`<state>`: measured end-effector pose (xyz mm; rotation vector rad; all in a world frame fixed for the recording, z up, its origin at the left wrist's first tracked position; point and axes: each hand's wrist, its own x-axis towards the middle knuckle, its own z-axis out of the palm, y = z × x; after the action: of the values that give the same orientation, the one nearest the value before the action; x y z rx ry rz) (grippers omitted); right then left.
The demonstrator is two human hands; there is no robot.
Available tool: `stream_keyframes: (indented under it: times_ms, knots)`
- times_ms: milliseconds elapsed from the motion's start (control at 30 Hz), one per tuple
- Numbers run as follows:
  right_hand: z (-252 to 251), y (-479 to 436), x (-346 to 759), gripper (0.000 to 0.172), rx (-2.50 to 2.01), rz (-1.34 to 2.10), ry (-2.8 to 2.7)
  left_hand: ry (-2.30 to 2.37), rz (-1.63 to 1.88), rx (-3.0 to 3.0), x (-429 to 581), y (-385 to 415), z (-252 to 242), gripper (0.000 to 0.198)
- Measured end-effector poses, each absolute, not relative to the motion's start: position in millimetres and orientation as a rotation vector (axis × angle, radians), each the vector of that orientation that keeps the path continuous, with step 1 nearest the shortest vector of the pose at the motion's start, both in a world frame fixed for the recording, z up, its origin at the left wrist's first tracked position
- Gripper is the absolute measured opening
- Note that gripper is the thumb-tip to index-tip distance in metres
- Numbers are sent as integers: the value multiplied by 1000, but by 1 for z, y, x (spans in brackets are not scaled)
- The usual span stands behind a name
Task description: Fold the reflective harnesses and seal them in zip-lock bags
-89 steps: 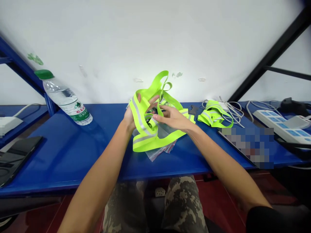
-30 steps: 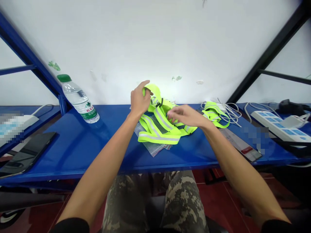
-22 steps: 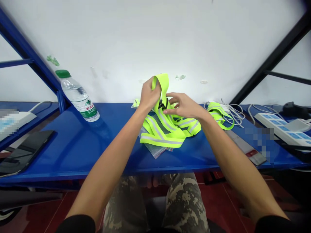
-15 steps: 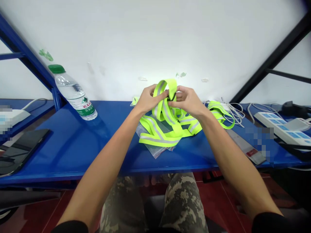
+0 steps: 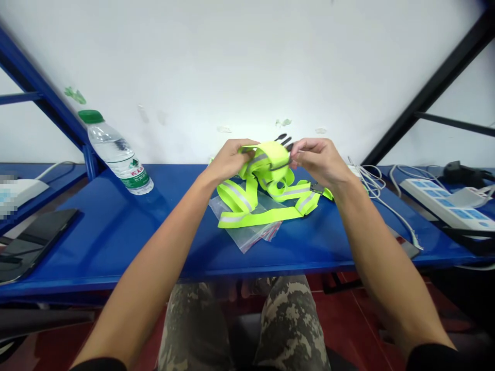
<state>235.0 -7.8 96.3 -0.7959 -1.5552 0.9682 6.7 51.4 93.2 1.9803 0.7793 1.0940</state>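
Observation:
My left hand [image 5: 230, 161] grips a loop of fluorescent yellow reflective strap [image 5: 266, 154] with silver bands. My right hand [image 5: 319, 161] pinches near a black plastic buckle [image 5: 284, 140], which sticks up from the strap's end. More of the strap lies in loops below my hands, on a clear zip bag [image 5: 240, 234]. A small metal buckle [image 5: 317, 188] sits on the strap just below my right hand. A second yellow strap bundle [image 5: 328, 194] is mostly hidden behind my right wrist.
The blue metal table [image 5: 116, 242] holds a water bottle [image 5: 116, 161] at the left, a black phone [image 5: 34, 246] at the far left, white cables [image 5: 373, 181] and a power strip [image 5: 444, 208] at the right. My camouflage trousers [image 5: 290, 322] show below the table edge.
My hands have drawn apart, with the black buckle now up at my right hand's fingertips. The strap loop has flattened in my left hand. A white cable now lies across the flat packet at the right.

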Motion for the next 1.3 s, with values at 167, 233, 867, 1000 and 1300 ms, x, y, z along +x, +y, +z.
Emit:
stream_keyframes:
  times_ms: [167,233,867,1000,1300]
  knots:
    - [86,-14,238,36,-906,1062,-1667,1009,1248,1930,7,59,82,27]
    - [80,-16,227,41,-961,979,-1784,1179,1349,1938,11,58,79,23]
    - [55,1,196,40,-898,823,-1614,1473,1200,1953,13,14,70,43]
    - [61,2,185,44,-802,698,-1471,1282,811,1798,12,10,79,53]
    - [73,-11,179,47,-812,885,-1503,743,704,1266,7,18,81,33]
